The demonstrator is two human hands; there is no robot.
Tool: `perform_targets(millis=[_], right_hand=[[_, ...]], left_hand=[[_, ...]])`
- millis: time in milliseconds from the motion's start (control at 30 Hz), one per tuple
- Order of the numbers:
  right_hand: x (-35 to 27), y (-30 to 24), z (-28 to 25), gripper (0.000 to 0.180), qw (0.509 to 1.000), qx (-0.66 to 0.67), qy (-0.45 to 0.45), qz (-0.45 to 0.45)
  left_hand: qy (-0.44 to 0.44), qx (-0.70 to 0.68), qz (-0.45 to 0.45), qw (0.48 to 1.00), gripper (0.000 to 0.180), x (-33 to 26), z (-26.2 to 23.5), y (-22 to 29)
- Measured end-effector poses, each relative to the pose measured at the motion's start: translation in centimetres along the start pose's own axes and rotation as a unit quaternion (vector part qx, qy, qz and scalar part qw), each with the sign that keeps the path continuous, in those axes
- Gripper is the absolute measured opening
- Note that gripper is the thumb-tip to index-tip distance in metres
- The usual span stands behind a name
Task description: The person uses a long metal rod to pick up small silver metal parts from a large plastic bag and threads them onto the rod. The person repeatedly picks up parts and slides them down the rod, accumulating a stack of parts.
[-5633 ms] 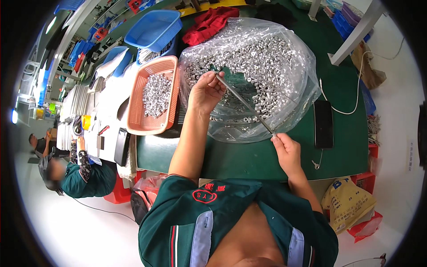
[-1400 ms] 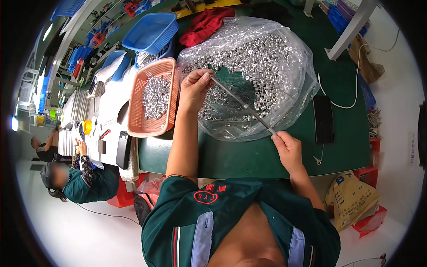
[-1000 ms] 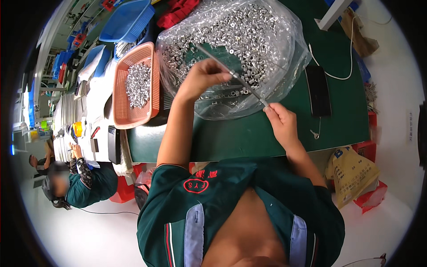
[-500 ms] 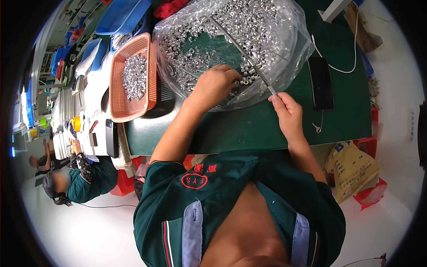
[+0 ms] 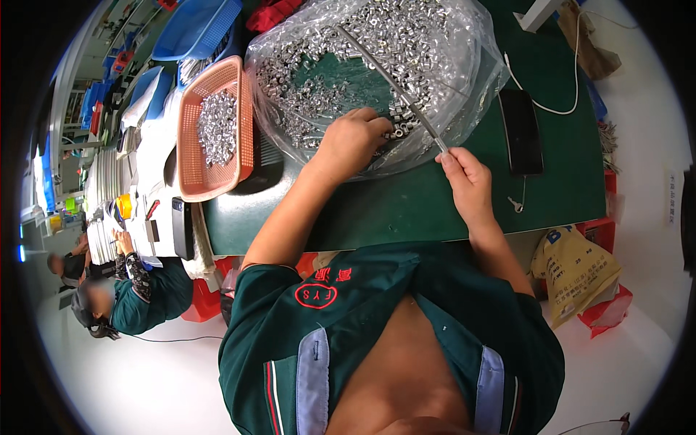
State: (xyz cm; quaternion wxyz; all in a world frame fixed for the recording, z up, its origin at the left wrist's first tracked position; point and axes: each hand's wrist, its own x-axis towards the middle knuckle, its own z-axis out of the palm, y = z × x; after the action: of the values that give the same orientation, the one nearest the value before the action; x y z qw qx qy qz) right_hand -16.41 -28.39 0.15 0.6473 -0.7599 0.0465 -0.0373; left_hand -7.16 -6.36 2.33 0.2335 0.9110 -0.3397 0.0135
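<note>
Green covered the worktable [image 5: 391,210], which shone under the lights near its front edge. A clear plastic bag [image 5: 477,94] spread across it, full of small metal pieces [image 5: 428,36]. Over the bag slanted a slim metal rod [image 5: 399,92], its near end pinched in the closed fingers of the right hand [image 5: 467,177]. The left hand [image 5: 353,138] was half curled at the bag's near side, fingertips hidden; whether it gripped anything I could not tell. An orange basket [image 5: 187,138] stood left of the bag, a black phone [image 5: 522,134] lay to its right. Farther left, a co-worker [image 5: 156,297] in green sat above a white floor [image 5: 167,377].
</note>
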Motion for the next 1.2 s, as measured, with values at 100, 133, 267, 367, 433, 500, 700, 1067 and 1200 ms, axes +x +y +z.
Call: perform_targets(millis=[100,133,267,367,433,500,700,1067,1200], right_hand=[[0.0,-0.1,0.0,0.016,1.000,-0.009,0.001,0.001],[0.0,-0.2,0.0,0.016,1.000,-0.013,0.000,0.002],[0.0,0.0,0.1,0.015,1.000,-0.015,0.009,-0.020],[0.0,-0.1,0.3,0.014,0.999,-0.023,-0.003,-0.025],[-0.2,-0.2,0.1,0.014,0.998,-0.049,-0.026,-0.020],[-0.1,0.1,0.2,0.013,0.997,-0.057,-0.040,-0.038],[0.0,0.0,0.6,0.011,0.992,-0.081,-0.045,-0.086],[-0.1,0.0,0.7,0.011,0.980,-0.141,-0.057,-0.132],[-0.1,0.0,0.8,0.012,0.979,-0.138,-0.055,-0.137]], left_hand=[[0.032,-0.022,0.012,0.999,0.022,-0.1,0.1,-0.3],[0.045,-0.032,0.017,0.998,0.023,-0.1,0.0,-0.5],[0.072,-0.358,-0.144,0.920,0.019,-0.1,-1.9,-2.0],[0.122,-0.689,-0.233,0.676,0.021,-0.6,-1.9,-4.3],[0.095,-0.800,-0.188,0.562,0.023,-0.7,-2.1,-5.7],[0.062,-0.882,-0.145,0.443,0.023,-0.8,-2.4,-6.9],[0.083,-0.940,-0.143,0.299,0.019,-1.2,-3.5,-7.8],[0.092,-0.910,-0.160,0.371,0.018,-2.1,-4.5,-9.4],[0.116,-0.864,-0.207,0.444,0.017,-2.0,-5.6,-9.1]])
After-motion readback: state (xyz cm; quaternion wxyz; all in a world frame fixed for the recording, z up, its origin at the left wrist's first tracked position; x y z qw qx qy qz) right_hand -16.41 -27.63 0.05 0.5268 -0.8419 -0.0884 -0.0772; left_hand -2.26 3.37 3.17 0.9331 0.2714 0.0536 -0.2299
